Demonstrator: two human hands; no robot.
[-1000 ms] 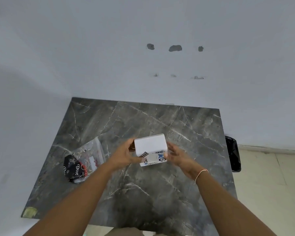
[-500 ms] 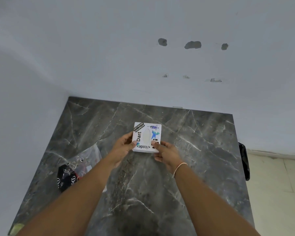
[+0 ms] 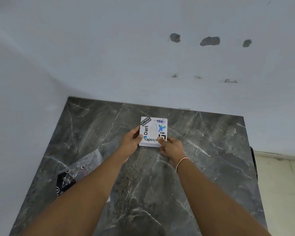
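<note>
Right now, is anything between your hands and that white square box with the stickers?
Nothing visible. The left hand and the right hand both grip the white square sticker-covered box at its near edge, on the grey marble table. The clear plastic bag lies apart, off to the left.

I count one box. One left hand and one right hand make two hands. There is one table, one bag, one wrist band and three wall holes.
</note>
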